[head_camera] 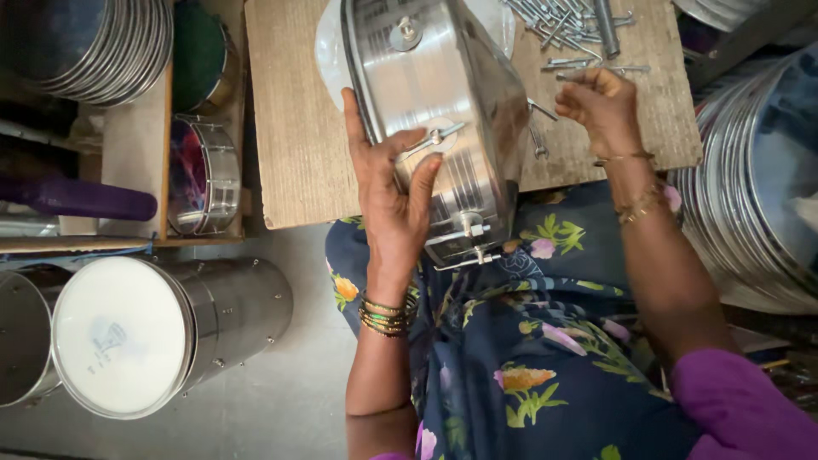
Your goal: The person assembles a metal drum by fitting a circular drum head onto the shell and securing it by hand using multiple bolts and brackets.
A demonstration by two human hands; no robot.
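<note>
My left hand [390,183] grips the side of a shiny steel drum shell [443,77] that rests on edge against a low wooden board [294,119], over my lap. The thumb and fingers lie around a metal tension rod [434,138] on the shell's wall. More lug fittings [467,232] show near the shell's lower rim. My right hand [601,102] is raised to the right of the shell with its fingertips pinched on a small metal bolt [569,77]. A heap of similar bolts [562,21] lies on the board just beyond that hand.
A finished steel drum with a white skin [128,336] lies on the floor at left, beside another shell [21,336]. Small drums [204,175] and stacked metal hoops [94,47] fill a wooden rack at upper left. More stacked hoops [758,187] stand at right.
</note>
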